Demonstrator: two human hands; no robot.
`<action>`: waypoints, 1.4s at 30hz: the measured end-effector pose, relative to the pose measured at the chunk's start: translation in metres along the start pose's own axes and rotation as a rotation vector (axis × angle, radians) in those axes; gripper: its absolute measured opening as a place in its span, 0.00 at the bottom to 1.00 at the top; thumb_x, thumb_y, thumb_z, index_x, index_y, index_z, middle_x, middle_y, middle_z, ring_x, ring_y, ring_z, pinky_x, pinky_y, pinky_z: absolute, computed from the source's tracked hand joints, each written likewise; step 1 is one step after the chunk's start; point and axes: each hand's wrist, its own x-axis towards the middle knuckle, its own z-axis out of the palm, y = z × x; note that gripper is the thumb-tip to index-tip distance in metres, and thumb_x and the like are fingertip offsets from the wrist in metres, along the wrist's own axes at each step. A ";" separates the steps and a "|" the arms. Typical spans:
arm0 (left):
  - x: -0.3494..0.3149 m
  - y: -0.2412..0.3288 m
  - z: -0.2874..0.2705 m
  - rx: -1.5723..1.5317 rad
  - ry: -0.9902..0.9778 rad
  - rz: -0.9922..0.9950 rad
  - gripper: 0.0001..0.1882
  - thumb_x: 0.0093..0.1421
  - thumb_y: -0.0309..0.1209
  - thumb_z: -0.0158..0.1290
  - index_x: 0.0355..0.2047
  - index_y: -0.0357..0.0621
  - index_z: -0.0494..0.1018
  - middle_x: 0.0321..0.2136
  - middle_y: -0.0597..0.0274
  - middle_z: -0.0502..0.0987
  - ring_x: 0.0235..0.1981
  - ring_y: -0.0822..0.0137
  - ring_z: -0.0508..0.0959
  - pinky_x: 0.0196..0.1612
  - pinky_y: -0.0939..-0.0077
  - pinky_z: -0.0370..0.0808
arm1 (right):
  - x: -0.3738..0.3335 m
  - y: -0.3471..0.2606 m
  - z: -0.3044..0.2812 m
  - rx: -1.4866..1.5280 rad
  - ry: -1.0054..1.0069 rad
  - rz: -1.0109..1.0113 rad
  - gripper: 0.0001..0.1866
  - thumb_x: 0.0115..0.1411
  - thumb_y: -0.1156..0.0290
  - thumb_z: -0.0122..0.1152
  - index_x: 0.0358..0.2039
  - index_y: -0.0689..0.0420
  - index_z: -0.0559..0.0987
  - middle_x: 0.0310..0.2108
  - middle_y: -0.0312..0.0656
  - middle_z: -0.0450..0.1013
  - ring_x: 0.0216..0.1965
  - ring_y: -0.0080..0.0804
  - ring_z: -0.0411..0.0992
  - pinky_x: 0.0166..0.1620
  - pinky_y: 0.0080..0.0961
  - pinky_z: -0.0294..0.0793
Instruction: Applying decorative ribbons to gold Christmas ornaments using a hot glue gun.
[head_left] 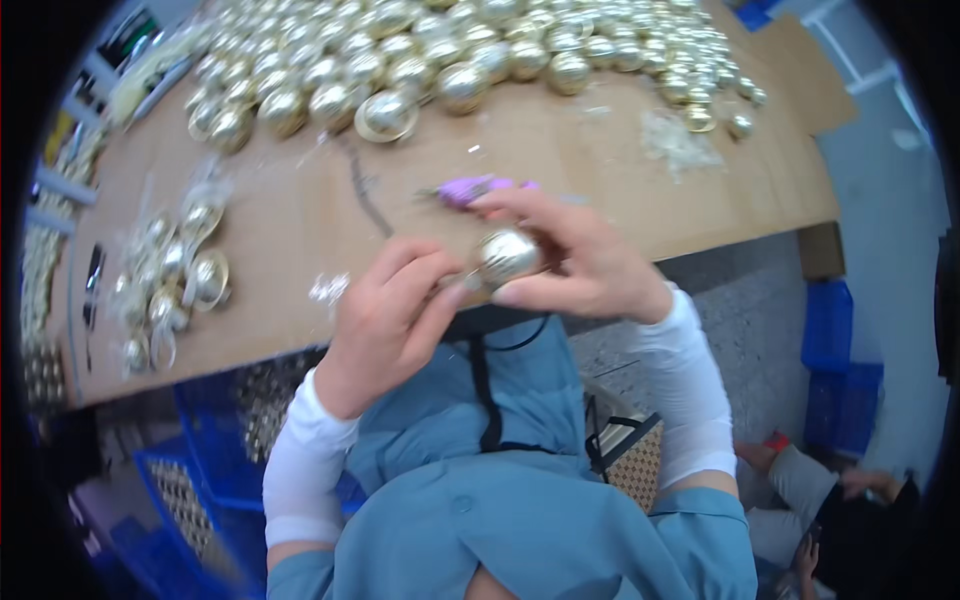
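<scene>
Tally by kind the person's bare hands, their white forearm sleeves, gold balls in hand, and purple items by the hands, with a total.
Bare hands, left hand and right hand: 2
White sleeves: 2
Held gold ball: 1
Purple item, partly hidden: 1
Total: 6

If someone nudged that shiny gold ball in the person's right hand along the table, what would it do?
The gold ball would probably roll, since its visible side looks rounded. Its glossy, reflective surface suggests it may be slippery. It seems manageable in weight, as the right hand holds it between thumb and fingers.
</scene>
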 end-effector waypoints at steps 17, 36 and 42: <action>-0.011 -0.018 -0.005 -0.468 -0.143 -0.102 0.07 0.56 0.29 0.52 0.32 0.38 0.73 0.24 0.64 0.70 0.25 0.72 0.70 0.28 0.79 0.67 | 0.007 -0.009 0.009 0.138 -0.068 0.321 0.27 0.51 0.55 0.58 0.46 0.62 0.70 0.31 0.36 0.71 0.28 0.18 0.69 0.27 0.12 0.68; -0.033 -0.036 0.022 -1.165 0.155 -0.131 0.31 0.55 0.19 0.50 0.59 0.42 0.56 0.34 0.65 0.70 0.35 0.76 0.70 0.41 0.80 0.69 | 0.001 0.008 0.041 0.600 -0.039 0.446 0.32 0.57 0.44 0.48 0.47 0.63 0.66 0.29 0.39 0.72 0.19 0.19 0.68 0.15 0.11 0.63; -0.036 -0.030 0.024 -0.965 0.218 -0.163 0.36 0.54 0.16 0.49 0.62 0.43 0.49 0.33 0.64 0.70 0.36 0.76 0.72 0.44 0.79 0.69 | -0.002 0.008 0.049 0.605 0.002 0.392 0.32 0.57 0.45 0.48 0.48 0.62 0.64 0.32 0.40 0.71 0.23 0.21 0.71 0.18 0.12 0.68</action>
